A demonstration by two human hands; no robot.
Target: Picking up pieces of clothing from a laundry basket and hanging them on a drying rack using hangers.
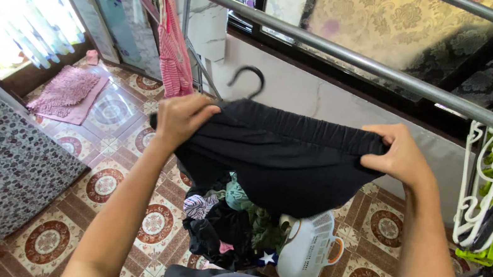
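step: black garment [281, 162] stretched on hanger [248, 78] | left hand [181, 117], right hand [400, 153]: fingers gripping waistband, below rail [334, 50], above laundry pile [229, 225] | next likely: hooking hanger squarely over rail

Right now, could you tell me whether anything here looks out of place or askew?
The white laundry basket lies tipped on its side on the tiled floor, with clothes piled loose beside it.

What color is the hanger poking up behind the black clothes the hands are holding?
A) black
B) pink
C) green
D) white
A: a black hanger hook curls up just above the black garment stretched between the left hand and right hand.
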